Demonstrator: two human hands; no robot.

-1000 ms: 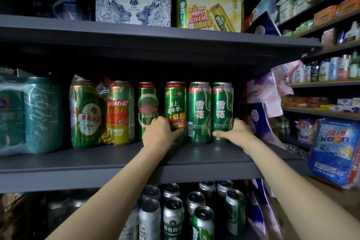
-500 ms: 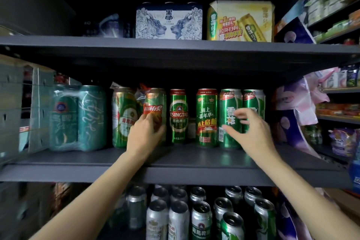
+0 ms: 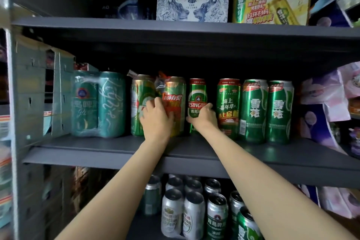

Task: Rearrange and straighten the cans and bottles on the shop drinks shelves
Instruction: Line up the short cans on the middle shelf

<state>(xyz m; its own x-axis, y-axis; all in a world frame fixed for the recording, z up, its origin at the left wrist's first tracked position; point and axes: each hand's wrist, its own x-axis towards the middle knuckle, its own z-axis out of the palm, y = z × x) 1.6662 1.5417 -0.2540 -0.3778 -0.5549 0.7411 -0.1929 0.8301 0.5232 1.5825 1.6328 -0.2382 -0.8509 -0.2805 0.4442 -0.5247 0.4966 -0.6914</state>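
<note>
On the middle shelf [image 3: 194, 154] stands a row of green beer cans. My left hand [image 3: 156, 118] grips the plastic-wrapped pack with a red-and-gold can [image 3: 175, 101] and a green can [image 3: 141, 103]. My right hand [image 3: 203, 118] curls round the lower part of the green Tsingtao can [image 3: 197, 99]. To its right stand a green can with a red band [image 3: 228, 107] and two green snowflake cans [image 3: 254, 111] [image 3: 279, 113], upright and close together.
A wrapped teal can pack [image 3: 98, 103] sits at the left beside a grey cardboard box [image 3: 39, 91]. Boxed beer packs [image 3: 192, 4] [image 3: 270, 3] rest on the top shelf. Several silver and green cans [image 3: 192, 212] fill the shelf below. Purple packets [image 3: 323, 103] hang on the right.
My right hand left the snowflake cans and moved left onto the Tsingtao can. My left hand stays on the wrapped pack. The view has shifted left.
</note>
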